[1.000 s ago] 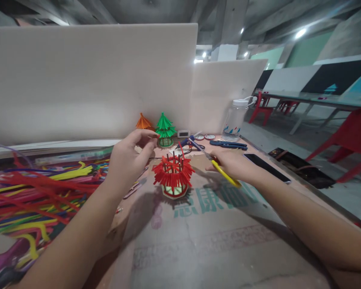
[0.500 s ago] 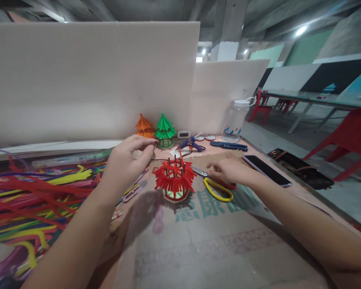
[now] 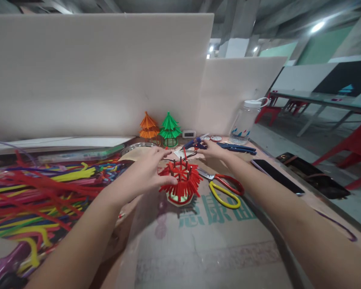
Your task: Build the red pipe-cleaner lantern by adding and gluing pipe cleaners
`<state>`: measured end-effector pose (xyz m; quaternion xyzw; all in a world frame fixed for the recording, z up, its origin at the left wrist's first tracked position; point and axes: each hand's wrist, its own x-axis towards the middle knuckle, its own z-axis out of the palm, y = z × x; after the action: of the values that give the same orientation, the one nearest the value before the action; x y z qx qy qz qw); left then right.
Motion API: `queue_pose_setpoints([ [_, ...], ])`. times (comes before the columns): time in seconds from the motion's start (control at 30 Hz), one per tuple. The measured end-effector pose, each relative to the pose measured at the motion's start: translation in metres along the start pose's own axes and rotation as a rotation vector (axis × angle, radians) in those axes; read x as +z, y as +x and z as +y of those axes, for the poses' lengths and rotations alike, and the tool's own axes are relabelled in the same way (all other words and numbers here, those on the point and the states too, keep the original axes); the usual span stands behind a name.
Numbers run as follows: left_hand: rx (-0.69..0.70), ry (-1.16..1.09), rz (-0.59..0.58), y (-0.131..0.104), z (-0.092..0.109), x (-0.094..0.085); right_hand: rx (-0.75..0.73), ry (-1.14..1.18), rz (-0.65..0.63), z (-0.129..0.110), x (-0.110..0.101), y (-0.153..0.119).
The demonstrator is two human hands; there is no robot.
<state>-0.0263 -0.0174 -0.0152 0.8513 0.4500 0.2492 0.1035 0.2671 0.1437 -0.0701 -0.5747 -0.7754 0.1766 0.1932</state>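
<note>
A red model of bent pipe cleaners (image 3: 188, 185), with brown posts sticking up and a pale base, stands on the board. My left hand (image 3: 149, 170) is at its left side, fingers apart, the thumb in front of the red fringe; whether it touches is unclear. Farther back, my right hand (image 3: 214, 149) has its fingers around the handle of a blue glue gun (image 3: 193, 142), which lies on the table. Scissors (image 3: 225, 192) with one yellow and one red handle lie under my right forearm, right of the model.
Behind stand an orange pagoda model (image 3: 149, 127) and a green one (image 3: 170, 129). Loose pipe cleaners (image 3: 48, 192) heap at left. Toward the right are dark blue pliers (image 3: 239, 148), a water bottle (image 3: 243, 122) and a phone (image 3: 276, 176). A white panel (image 3: 102, 76) closes the back.
My right hand has moved from beside the scissors back to the glue gun. My left hand has come forward and right to the red model, its fingers spreading. The view has shifted slightly.
</note>
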Motion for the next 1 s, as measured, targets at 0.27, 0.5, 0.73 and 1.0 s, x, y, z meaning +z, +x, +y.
queue_pose_setpoints([
  [0.27,0.041,-0.102,-0.085,0.007,0.005,0.014,0.112,0.124,0.073,-0.015,0.012,-0.003],
  [0.5,0.030,-0.096,-0.136,0.008,0.005,0.012,0.104,0.327,0.231,-0.017,-0.021,-0.026],
  [0.73,-0.015,-0.056,-0.130,0.006,0.014,0.009,-0.182,0.630,0.244,-0.031,-0.047,-0.077],
  [1.0,-0.046,0.009,-0.125,0.006,0.012,0.013,-0.099,0.328,0.322,-0.043,-0.051,-0.087],
])
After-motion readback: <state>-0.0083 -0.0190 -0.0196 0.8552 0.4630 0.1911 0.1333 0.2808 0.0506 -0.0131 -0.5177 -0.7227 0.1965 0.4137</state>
